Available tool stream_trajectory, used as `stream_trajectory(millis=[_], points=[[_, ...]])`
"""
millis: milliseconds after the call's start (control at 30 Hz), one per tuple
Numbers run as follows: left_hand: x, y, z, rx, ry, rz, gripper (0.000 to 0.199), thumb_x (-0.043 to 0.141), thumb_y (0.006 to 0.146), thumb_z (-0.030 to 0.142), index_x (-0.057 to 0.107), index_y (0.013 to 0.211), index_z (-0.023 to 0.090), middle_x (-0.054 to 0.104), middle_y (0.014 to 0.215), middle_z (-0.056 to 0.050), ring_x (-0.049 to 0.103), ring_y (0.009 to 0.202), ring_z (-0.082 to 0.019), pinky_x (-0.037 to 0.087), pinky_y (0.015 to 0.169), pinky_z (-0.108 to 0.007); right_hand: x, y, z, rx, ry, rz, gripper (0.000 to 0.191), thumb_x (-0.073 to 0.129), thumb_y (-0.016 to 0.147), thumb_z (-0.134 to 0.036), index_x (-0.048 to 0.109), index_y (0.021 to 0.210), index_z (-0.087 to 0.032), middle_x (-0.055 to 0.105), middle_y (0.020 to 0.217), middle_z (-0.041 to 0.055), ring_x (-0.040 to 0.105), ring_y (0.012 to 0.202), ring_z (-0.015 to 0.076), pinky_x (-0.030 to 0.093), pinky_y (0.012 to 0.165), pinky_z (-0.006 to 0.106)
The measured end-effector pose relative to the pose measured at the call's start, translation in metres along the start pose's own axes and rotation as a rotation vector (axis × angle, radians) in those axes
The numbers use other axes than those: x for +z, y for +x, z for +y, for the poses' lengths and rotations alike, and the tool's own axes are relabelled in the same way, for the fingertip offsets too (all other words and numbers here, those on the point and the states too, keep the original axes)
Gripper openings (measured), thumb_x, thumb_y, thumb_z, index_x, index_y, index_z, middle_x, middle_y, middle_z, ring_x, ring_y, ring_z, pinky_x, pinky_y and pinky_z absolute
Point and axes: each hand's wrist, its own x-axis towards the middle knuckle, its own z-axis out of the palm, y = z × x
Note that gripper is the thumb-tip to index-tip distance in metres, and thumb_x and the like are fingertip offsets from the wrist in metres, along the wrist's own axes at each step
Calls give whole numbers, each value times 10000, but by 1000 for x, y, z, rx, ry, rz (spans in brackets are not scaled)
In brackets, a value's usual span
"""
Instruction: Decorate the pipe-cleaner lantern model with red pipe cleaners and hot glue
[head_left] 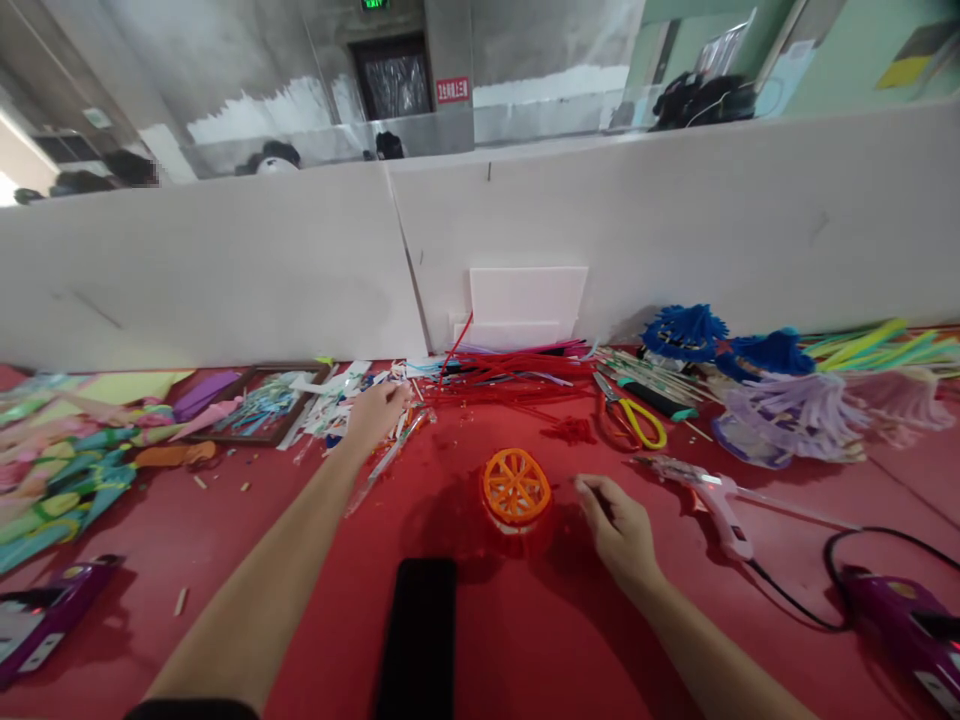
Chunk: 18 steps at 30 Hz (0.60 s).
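My left hand (377, 412) is stretched out to the pile of small paper and plastic scraps (341, 400) at the back of the table. Its fingers are pinched together, and whatever they may hold is too small to make out. An orange wheel-like piece with spokes (516, 487), apparently of pipe cleaner, sits in the middle on a base mostly hidden beneath it. Just right of it, my right hand (619, 530) hovers with thumb and forefinger closed in a pinch, apart from the piece. Anything between those fingertips cannot be made out.
A black phone (418, 640) lies in front. On the right are yellow-handled scissors (643, 424), a pink glue gun (724, 510) with a black cord and blue tasselled pieces (684, 332). Red pipe cleaners (517, 372) lie along the white partition (225, 270).
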Motion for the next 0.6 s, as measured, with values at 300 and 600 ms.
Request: stream_trajectory(millis=[300,600], points=[[32,75,8,-30,333,-234,331,565,893,327,553,1186,175,583,1202,-87,603,1026,-222,526,848,-421,5,4,2,42,5,-22,331,481,870,-463,666,837,-190,703,699,48,650,619,187,530,576,278],[45,96,21,3,345,-173,348,580,884,323,549,1190,159,582,1199,-101,603,1029,-223,525,848,-416,7,7,-1,-5,-29,-78,308,446,902,-399,665,848,-189,720,752,47,668,664,169,532,605,254]])
